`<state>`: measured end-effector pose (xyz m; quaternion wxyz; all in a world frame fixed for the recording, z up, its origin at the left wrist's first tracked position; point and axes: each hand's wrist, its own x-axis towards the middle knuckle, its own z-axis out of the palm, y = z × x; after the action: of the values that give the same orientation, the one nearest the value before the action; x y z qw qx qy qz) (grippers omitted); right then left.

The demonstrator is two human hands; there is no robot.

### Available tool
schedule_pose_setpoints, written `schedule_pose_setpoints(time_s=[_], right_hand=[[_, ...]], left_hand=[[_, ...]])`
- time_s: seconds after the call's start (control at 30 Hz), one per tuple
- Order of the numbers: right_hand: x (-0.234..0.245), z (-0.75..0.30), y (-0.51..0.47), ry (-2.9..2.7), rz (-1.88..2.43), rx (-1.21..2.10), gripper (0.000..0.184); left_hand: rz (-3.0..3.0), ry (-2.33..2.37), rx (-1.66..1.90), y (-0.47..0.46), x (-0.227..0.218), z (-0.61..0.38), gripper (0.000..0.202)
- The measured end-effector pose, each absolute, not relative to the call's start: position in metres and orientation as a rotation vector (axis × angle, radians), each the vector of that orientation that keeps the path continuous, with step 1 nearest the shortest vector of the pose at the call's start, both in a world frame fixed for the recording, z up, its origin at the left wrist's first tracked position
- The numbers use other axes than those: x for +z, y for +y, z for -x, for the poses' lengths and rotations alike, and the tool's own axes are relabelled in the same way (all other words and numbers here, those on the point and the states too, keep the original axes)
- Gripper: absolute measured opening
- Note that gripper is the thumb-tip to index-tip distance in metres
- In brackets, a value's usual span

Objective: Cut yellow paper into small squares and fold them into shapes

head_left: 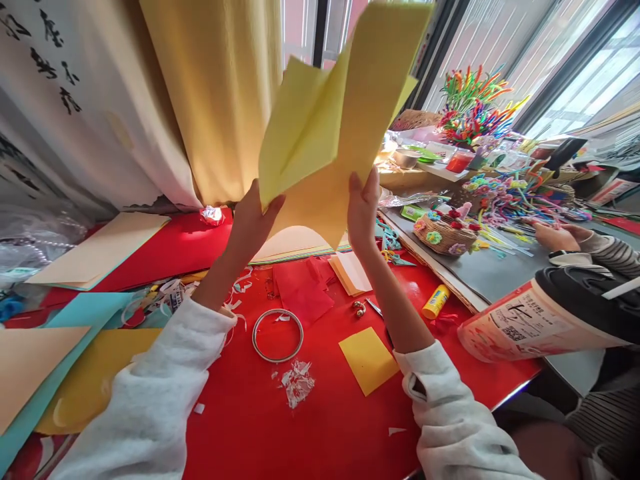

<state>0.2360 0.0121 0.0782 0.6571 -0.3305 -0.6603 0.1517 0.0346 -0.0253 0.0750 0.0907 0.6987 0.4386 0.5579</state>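
I hold several yellow paper sheets point(330, 127) raised in front of me above the red table point(240, 413). My left hand point(253, 223) grips their lower left edge, fingers closed on the paper. At the lower right edge my right hand point(363, 210) pinches them, thumb in front. The sheets fan apart at the top. Below my arms lie a metal ring point(278, 335), a small yellow paper square point(369, 360), red paper pieces point(303, 290) and white paper scraps point(297, 383).
A glue stick point(436, 301) lies at the table's right. Paper stacks point(100, 250) lie left and behind. Another person's hand point(553, 237) rests at right near a basket point(445, 233) and colourful pipe cleaners point(475, 107). A yellow curtain point(215, 93) hangs behind.
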Motion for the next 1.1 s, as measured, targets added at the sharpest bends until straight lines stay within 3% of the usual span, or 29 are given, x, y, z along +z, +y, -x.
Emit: schedule_pose_setpoints(time_s=[0.2,0.4,0.63,0.83,1.1], right_hand=[[0.037,-0.234,0.032,-1.408,0.872,0.669,0.038],[0.035,-0.235,0.037,-1.436,0.802,0.621,0.027],[0.048,-0.231,0.029,-1.268,0.890,0.396,0.022],[0.049,-0.237,0.030,-1.278,0.799,0.637,0.019],[0.049,-0.245,0.034,-1.370,0.816,0.612,0.026]], left_hand=[[-1.796,1.486,1.726,0.001,0.044,-0.019,0.071],[-1.864,1.407,1.530,0.012,0.025,-0.003,0.040],[-1.823,1.179,1.777,0.016,0.012,-0.008,0.047],[-1.923,1.197,1.732,0.008,0.022,-0.011,0.062],[-1.904,1.282,1.650,-0.005,0.036,-0.019,0.045]])
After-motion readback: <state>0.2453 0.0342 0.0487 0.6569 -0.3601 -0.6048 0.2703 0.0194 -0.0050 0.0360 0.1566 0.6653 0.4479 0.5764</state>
